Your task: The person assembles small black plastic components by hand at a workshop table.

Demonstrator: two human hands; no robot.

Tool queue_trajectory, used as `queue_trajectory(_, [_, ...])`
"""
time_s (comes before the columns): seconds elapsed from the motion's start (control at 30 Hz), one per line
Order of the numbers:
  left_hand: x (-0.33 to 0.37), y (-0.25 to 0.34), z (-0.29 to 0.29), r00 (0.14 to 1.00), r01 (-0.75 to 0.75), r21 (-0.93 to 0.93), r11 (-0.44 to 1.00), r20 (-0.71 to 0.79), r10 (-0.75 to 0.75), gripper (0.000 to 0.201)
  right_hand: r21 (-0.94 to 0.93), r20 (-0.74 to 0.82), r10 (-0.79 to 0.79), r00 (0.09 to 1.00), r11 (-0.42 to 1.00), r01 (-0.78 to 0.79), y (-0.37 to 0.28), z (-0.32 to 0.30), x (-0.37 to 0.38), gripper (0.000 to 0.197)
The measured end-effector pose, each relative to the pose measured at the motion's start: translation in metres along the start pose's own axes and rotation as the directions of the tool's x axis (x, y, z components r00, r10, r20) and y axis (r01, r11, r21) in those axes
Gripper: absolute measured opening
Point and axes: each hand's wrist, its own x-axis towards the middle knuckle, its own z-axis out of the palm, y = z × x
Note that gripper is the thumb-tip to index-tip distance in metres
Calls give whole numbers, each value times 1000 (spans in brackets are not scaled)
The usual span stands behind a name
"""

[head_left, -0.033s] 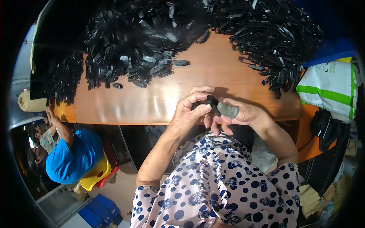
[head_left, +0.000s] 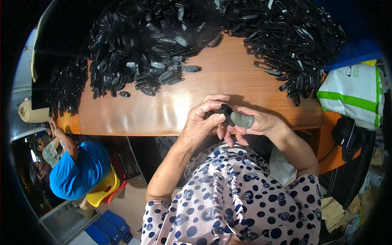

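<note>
Close to the near edge of the wooden table (head_left: pixel 159 110), my two hands meet around a small black plastic part (head_left: pixel 226 109). My left hand (head_left: pixel 201 118) grips it between thumb and curled fingers. From the other side my right hand (head_left: pixel 265 122) closes on the same part, its thumb in a grey knitted cover (head_left: pixel 243 121). Fingers hide much of the part, so its full shape does not show. Beyond my hands lies a big heap of black oval plastic parts (head_left: pixel 134 61). A second heap, of slimmer black pieces (head_left: pixel 296 49), spreads at the far right.
Another black heap (head_left: pixel 67 90) lies at the table's left end. A white and green bag (head_left: pixel 347 96) stands at the right, above a black cloth item (head_left: pixel 346 136). To the left, a person in a blue shirt (head_left: pixel 79 171) sits on a yellow and red chair (head_left: pixel 100 191).
The whole view has shifted very slightly. My right thumb has moved a little against the black part; both hands keep their grip.
</note>
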Motion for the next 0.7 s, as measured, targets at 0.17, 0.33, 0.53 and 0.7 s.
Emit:
queue_trajectory(0.17, [18, -2, -4, 991, 2, -5, 1000, 134, -2, 27, -44, -255, -134, 958, 991, 127, 11, 2, 9, 39])
queue_trajectory(0.33, [35, -1, -10, 995, -96, 192, 977, 51, 88, 23, -643, -299, -252, 920, 766, 1, -7, -9, 1, 48])
queue_trajectory(0.53, [81, 43, -58, 950, -44, 995, -85, 68, 304, 22, -409, -173, -633, 755, -651, -640, -68, -32, -39, 22])
queue_trajectory(0.7, [96, 46, -76, 958, -122, 901, -416, 217, 189, 27, -357, -154, -599, 786, -708, -609, -74, -39, -42, 17])
